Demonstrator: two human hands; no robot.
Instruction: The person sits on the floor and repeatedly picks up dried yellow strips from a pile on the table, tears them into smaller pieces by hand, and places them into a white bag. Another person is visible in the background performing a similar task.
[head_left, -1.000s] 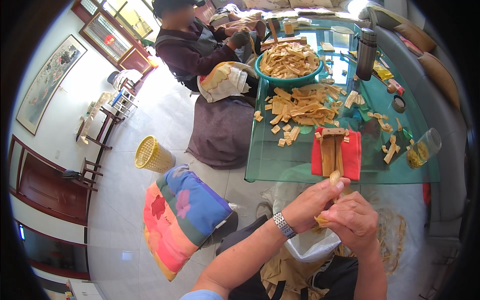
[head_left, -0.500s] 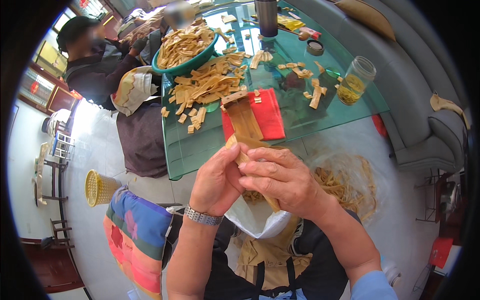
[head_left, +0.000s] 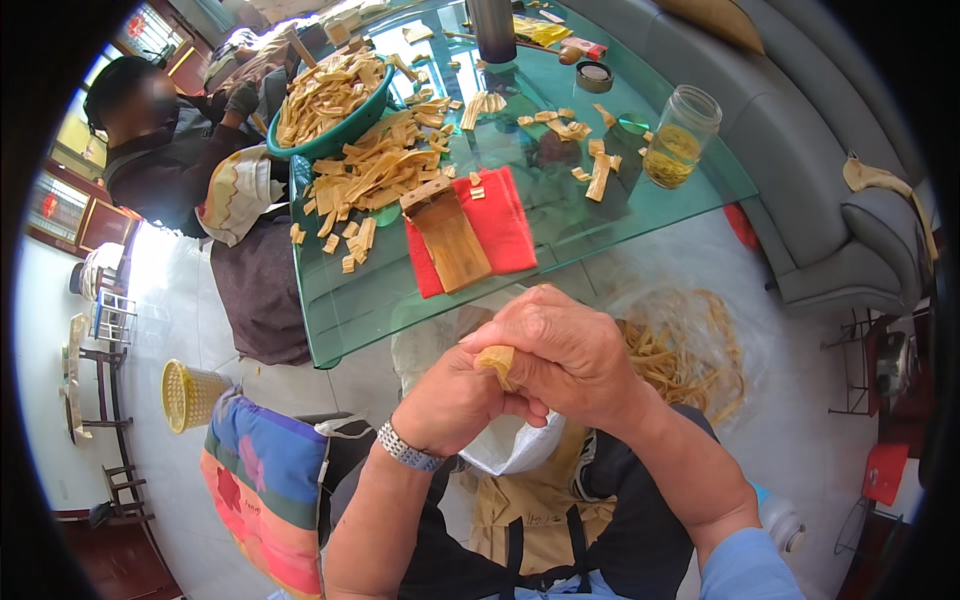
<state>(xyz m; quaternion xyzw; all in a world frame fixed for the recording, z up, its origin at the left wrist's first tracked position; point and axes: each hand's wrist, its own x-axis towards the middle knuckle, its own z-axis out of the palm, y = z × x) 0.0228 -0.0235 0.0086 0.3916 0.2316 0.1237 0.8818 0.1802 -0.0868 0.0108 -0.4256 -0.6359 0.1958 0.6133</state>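
A glass-topped table (head_left: 590,235) bears a teal basin (head_left: 365,122) heaped with tan pieces, and a red cloth (head_left: 505,225) under a slotted wooden block (head_left: 450,243). In front of its near edge, the right hand (head_left: 565,350) curls over the left hand (head_left: 450,405), fingers bent and pressed together, pinching a strip (head_left: 497,362) between them. Pale yellow-tan and bent over, its visible end slants down rightward; the fingers hide its full long axis.
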